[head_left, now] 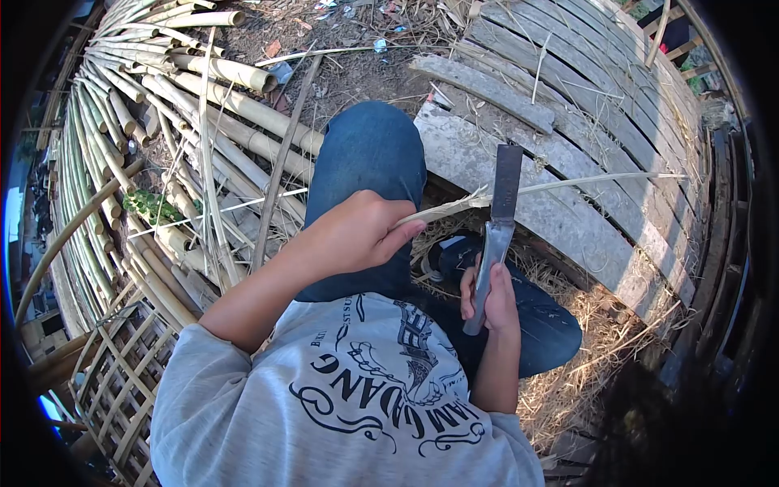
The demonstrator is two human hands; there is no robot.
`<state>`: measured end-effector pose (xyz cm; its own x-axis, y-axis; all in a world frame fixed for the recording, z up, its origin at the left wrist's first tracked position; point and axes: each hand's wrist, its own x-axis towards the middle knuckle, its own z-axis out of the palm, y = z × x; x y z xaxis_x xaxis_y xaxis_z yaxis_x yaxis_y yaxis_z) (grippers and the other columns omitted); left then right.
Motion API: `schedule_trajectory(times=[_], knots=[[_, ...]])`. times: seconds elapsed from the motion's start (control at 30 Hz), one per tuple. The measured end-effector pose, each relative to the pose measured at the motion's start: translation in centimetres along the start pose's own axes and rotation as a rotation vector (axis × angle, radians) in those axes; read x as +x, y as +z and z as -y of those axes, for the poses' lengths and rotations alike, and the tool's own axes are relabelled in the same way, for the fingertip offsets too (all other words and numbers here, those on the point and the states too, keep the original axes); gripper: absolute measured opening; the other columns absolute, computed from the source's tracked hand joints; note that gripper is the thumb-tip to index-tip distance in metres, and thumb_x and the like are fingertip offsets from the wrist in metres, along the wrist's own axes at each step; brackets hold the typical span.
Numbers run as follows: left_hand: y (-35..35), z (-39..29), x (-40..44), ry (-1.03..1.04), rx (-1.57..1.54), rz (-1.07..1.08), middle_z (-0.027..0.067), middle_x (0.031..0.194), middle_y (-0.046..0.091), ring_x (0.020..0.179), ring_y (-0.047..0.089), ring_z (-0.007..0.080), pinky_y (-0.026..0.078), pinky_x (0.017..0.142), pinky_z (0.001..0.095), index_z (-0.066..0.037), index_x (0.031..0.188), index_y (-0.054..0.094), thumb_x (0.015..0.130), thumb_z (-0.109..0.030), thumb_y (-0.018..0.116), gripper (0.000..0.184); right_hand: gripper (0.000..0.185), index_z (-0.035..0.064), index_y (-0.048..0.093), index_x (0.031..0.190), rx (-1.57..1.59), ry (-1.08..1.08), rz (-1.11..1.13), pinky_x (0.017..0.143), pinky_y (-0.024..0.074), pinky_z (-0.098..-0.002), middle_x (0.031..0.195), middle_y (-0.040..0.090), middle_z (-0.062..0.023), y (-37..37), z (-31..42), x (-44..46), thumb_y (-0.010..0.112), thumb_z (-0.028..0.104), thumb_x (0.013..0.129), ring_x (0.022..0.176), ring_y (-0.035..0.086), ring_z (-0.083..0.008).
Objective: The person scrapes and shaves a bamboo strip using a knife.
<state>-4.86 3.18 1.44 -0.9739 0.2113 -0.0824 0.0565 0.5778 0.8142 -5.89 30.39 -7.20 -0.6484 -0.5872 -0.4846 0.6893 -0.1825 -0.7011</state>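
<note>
My left hand [377, 231] is closed around one end of a thin, pale bamboo strip [584, 182], above my left knee. The strip runs out to the right past the blade, over the wooden slats, and looks frayed just left of the blade. In my right hand [497, 296] is the grey handle of a knife [506, 183], its dark, square-ended blade pointing up. The blade crosses in front of the strip; whether it cuts into it I cannot tell.
Long bamboo poles [235, 73] lie piled at the left, near a woven bamboo lattice [126, 373]. A weathered slatted platform [608, 252] spreads to the right, with a loose plank [487, 93] on it. Shavings [560, 398] cover the ground beside my right leg.
</note>
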Motion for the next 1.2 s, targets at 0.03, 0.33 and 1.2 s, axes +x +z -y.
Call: schedule_trajectory(times=[0.03,0.33,1.2], knots=[[0.1,0.0,0.0,0.003,-0.005,0.006,0.0193,0.055,0.050,0.050,0.051,0.0383,0.038,0.048,0.0421,0.002,0.076,0.055,0.094,-0.018,0.059,0.027,0.050,0.0052,0.043,0.101,-0.061,-0.032,0.002,0.038,0.0440,-0.0272,0.063,0.050,-0.0093,-0.2,0.2,-0.1,0.043,0.055,0.097,0.042,0.051,-0.0156],[0.0,-0.8,-0.2,0.040,0.121,0.172,0.0171,0.053,0.048,0.048,0.050,0.0366,0.036,0.047,0.0406,-0.001,0.074,0.059,0.093,-0.024,0.060,0.030,0.022,0.0097,0.044,0.098,0.373,-0.262,-0.187,0.047,0.0504,-0.0293,0.123,0.058,-0.0219,2.6,2.6,3.1,0.060,0.024,0.095,0.056,0.052,-0.0109],[9.6,-11.4,-3.2,0.858,-0.399,0.532,0.0052,0.101,0.064,0.111,0.058,0.0306,0.035,0.103,0.0535,-0.010,0.099,0.067,0.082,-0.016,0.065,0.018,0.017,-0.0010,0.060,0.089,0.421,-0.340,-0.407,0.060,0.0488,-0.0335,0.067,0.053,-0.0068,4.5,7.0,7.0,0.064,0.015,0.087,0.061,0.058,-0.0211]])
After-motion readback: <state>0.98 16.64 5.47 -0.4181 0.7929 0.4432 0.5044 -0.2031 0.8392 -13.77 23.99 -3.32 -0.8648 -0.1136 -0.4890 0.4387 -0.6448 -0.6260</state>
